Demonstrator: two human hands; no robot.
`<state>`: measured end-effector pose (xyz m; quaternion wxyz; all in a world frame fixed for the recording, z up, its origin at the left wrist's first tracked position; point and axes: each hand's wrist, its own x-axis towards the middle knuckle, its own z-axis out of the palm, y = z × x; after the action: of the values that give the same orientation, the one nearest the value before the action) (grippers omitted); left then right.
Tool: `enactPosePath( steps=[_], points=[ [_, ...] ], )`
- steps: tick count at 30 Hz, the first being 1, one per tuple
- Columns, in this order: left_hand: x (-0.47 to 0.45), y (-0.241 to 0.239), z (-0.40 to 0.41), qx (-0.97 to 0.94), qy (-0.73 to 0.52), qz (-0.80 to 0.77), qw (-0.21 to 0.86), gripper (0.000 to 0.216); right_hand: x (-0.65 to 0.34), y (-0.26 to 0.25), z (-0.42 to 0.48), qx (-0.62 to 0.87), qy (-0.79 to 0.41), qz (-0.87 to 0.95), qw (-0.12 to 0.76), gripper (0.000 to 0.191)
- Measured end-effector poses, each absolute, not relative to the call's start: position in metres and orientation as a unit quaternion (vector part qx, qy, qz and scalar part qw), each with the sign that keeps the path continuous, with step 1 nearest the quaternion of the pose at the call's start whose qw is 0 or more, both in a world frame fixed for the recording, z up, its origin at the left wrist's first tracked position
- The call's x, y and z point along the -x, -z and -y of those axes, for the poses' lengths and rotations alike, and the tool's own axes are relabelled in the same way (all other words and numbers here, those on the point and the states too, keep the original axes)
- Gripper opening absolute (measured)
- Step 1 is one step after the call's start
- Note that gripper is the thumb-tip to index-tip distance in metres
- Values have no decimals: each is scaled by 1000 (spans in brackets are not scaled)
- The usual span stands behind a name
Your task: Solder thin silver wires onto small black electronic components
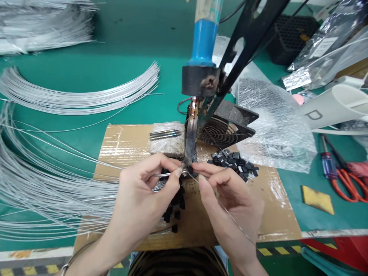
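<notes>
Thin wire (244, 232) sits at frame centre, pinched between thumb and forefinger of the right hand (232, 203). Its tail runs down across the palm to lower right. Left hand (140, 199) is closed in the same fingertip pinch on a second wire (161, 174) that comes in level from the left. Both pinches meet at a small dark piece (190, 169) right under the metal tip of the soldering iron (204, 38). The fine grip probably keeps the ends steady against the tip and the fingers just clear of it; whether they touch the tip can't be told.

The iron hangs point-down from a black stand arm (247, 34), so both hands are free. Everything rests on a taped cardboard sheet (129, 145), likely there to shield the green counter (129, 50).

Around:
- loose black parts (174, 207) under the left hand, a bigger pile (234, 161) just right of the tip
- grey block (168, 145) carrying thin rods (165, 134), left of the tip
- small fan (221, 130) behind the tip
- wire bundles (71, 96) fanning over the left side, crowding the left wrist
- bubble-wrap bag (273, 126) centre right
- screwdriver (327, 161), red scissors (347, 184) and a yellow pad (317, 199) at right edge
- foil bags (324, 50) upper right
</notes>
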<state>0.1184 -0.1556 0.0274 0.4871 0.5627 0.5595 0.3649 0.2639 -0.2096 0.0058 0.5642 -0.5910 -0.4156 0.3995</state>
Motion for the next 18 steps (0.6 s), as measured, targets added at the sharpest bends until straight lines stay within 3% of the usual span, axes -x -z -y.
enactPosePath(
  steps=[18],
  points=[
    [-118,-27,155,-558,-364,-561,491,11,-263,-7,210,586,-401,415,569,21]
  ],
)
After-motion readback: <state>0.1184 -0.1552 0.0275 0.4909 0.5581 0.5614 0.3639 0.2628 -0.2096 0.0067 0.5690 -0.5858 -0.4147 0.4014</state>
